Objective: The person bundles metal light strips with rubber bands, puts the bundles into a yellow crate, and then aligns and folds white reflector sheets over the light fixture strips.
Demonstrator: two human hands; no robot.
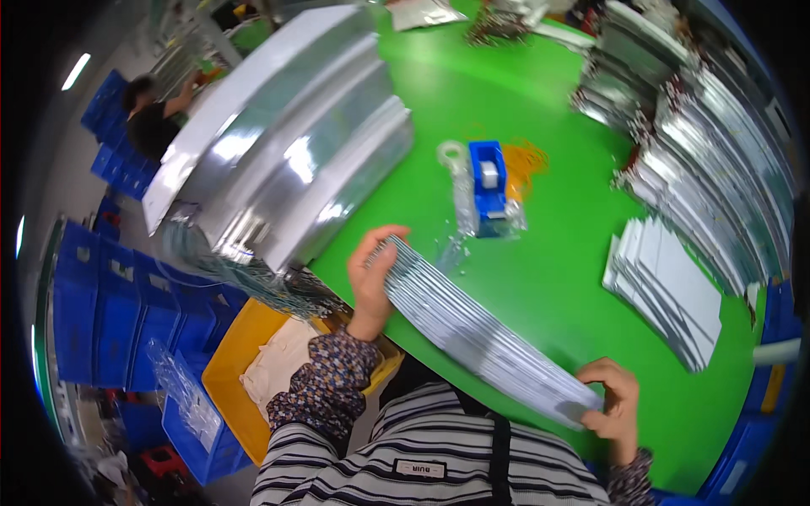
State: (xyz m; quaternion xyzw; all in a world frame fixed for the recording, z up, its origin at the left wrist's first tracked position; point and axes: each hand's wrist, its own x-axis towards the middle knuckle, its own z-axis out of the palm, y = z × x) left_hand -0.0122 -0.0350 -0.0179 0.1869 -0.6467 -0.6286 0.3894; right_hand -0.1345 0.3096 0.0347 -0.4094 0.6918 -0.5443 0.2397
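Note:
Between my hands I hold a stack of thin, long silvery-white panels (485,337), tilted over the near edge of the green table (540,270). My left hand (371,274) is closed round its upper left end, thumb on top and fingers behind. At the lower right end, my right hand (612,401) grips the stack between thumb and fingers. Beyond the stack stands a blue tape dispenser (488,190) with a white roll. Orange rubber bands (525,164) lie beside it, and crumpled clear plastic (456,251) lies in front.
Large shiny metal panels (287,143) with thin cables (245,274) rise at the left. White panels (666,287) and long stacked panels (717,169) fill the right side. A yellow bin (232,363) and blue crates (126,304) stand at lower left. Another person (152,114) works far left.

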